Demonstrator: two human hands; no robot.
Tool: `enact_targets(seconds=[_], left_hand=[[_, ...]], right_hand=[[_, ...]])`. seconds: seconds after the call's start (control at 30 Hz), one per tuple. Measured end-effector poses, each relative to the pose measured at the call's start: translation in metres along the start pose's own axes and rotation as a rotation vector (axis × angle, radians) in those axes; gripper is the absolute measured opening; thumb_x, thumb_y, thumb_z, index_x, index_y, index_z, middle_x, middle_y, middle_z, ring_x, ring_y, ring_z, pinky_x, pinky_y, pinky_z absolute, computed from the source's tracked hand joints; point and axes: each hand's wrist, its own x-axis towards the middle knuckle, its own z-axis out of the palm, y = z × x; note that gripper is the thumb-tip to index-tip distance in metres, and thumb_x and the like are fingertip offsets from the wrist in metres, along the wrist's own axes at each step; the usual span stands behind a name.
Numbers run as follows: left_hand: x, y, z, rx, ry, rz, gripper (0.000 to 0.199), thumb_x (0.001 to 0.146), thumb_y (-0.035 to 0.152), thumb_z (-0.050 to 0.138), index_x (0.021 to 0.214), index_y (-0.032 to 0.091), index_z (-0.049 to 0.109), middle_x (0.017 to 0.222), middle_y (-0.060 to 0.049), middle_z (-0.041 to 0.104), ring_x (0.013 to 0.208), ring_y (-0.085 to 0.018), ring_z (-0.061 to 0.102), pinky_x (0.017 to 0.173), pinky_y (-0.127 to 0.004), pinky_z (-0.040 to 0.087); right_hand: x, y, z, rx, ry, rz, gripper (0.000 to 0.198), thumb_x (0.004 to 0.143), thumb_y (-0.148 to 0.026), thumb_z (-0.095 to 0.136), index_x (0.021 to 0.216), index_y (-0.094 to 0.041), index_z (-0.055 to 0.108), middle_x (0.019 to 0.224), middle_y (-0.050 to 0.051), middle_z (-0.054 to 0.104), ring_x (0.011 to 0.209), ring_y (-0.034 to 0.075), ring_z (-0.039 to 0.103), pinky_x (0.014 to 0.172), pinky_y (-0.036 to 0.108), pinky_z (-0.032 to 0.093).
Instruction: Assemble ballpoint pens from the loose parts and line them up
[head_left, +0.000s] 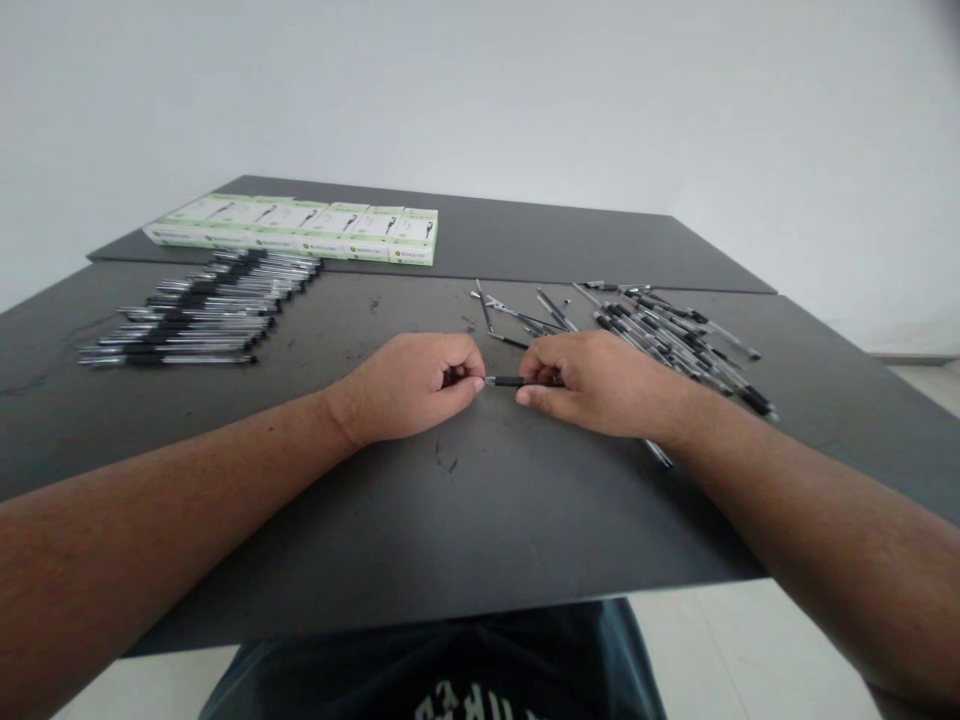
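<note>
Between my two hands, just above the dark table, a pen (507,381) lies level, its black grip section showing in the gap. My left hand (420,388) pinches the tip end at the left, thumb and fingers closed. The other end is in the closed fingers of my right hand (592,382), which cover most of the barrel. Close behind my right hand lie loose pen parts (547,312). A jumbled heap of pens (675,345) spreads out to the right, partly hidden by that hand and forearm.
At the left, a row of pens (202,310) with black grips lies side by side. Behind them stand several white and green boxes (300,228) in a line. Small dark marks dot the grey table (420,530), whose near edge is close to my lap.
</note>
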Motion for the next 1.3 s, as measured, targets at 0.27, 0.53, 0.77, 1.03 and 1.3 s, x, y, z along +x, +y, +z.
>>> enact_targets(seconds=[0.27, 0.53, 0.77, 1.03, 1.3], left_hand=[[-0.0005, 0.0001, 0.0000, -0.001, 0.005, 0.006, 0.012, 0.091, 0.029, 0.063, 0.089, 0.021, 0.072, 0.076, 0.002, 0.071, 0.067, -0.015, 0.064, 0.066, -0.027, 0.043], [0.0000, -0.0004, 0.0006, 0.004, -0.002, 0.003, 0.013, 0.092, 0.030, 0.063, 0.090, 0.021, 0.072, 0.076, 0.002, 0.071, 0.066, -0.015, 0.062, 0.067, -0.027, 0.043], [-0.0003, -0.0008, 0.0005, 0.004, 0.000, 0.011, 0.013, 0.091, 0.029, 0.063, 0.089, 0.020, 0.072, 0.076, 0.002, 0.070, 0.067, -0.014, 0.063, 0.065, -0.026, 0.042], [-0.0001, -0.0001, 0.0000, 0.004, -0.005, 0.012, 0.013, 0.092, 0.029, 0.062, 0.090, 0.020, 0.072, 0.076, 0.002, 0.070, 0.067, -0.014, 0.062, 0.066, -0.026, 0.042], [-0.0005, -0.0013, 0.0005, 0.006, -0.008, 0.010, 0.013, 0.092, 0.029, 0.063, 0.090, 0.020, 0.072, 0.075, 0.002, 0.070, 0.067, -0.014, 0.062, 0.066, -0.026, 0.042]], right_hand=[[0.0006, 0.0018, 0.0009, -0.047, -0.029, -0.086, 0.028, 0.104, -0.037, 0.055, 0.100, -0.019, 0.076, 0.094, 0.006, 0.078, 0.084, 0.020, 0.067, 0.074, 0.030, 0.042], [-0.0003, 0.0002, -0.0005, -0.050, -0.027, -0.048, 0.023, 0.102, -0.036, 0.059, 0.096, -0.020, 0.074, 0.087, 0.004, 0.076, 0.075, 0.017, 0.064, 0.067, 0.029, 0.039], [0.0002, 0.0020, 0.0014, 0.000, -0.003, -0.021, 0.021, 0.096, -0.038, 0.068, 0.104, -0.020, 0.075, 0.089, 0.002, 0.077, 0.076, 0.017, 0.066, 0.068, 0.028, 0.040], [0.0002, 0.0014, 0.0014, -0.068, -0.025, -0.093, 0.028, 0.104, -0.035, 0.055, 0.101, -0.019, 0.077, 0.095, 0.006, 0.079, 0.084, 0.020, 0.068, 0.074, 0.030, 0.042], [-0.0001, 0.0013, 0.0007, -0.049, -0.022, -0.058, 0.021, 0.100, -0.035, 0.062, 0.097, -0.019, 0.075, 0.087, 0.004, 0.076, 0.076, 0.018, 0.065, 0.068, 0.029, 0.040]])
